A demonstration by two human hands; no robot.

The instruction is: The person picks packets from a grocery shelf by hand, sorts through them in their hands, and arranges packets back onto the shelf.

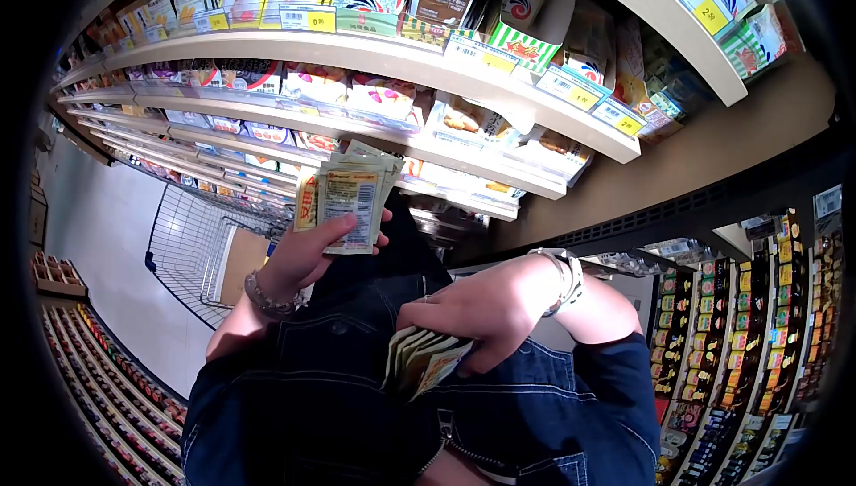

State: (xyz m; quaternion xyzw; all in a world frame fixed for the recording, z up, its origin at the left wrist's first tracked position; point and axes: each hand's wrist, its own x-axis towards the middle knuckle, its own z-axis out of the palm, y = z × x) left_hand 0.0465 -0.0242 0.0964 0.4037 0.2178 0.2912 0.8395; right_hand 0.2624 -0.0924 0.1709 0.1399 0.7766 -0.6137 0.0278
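Observation:
My left hand (pixel 321 250) is closed around a small stack of flat sachets (pixel 352 201), its thumb lying across the front one. These sachets are cream and yellow with red lettering, small print and a barcode. In front of my jacket, my right hand (pixel 481 308) grips a thicker bundle of similar sachets (pixel 423 359), fanned a little at the edges. The fingers of that hand partly hide the bundle. The two stacks are apart from each other.
Ahead, a store shelf (pixel 374 47) carries many packets and price tags. A green-striped display box (pixel 526 45) stands on its upper level. A wire shopping cart (pixel 192 245) with a cardboard piece (pixel 241 263) is at left. Shelves of jars (pixel 740 334) stand at right.

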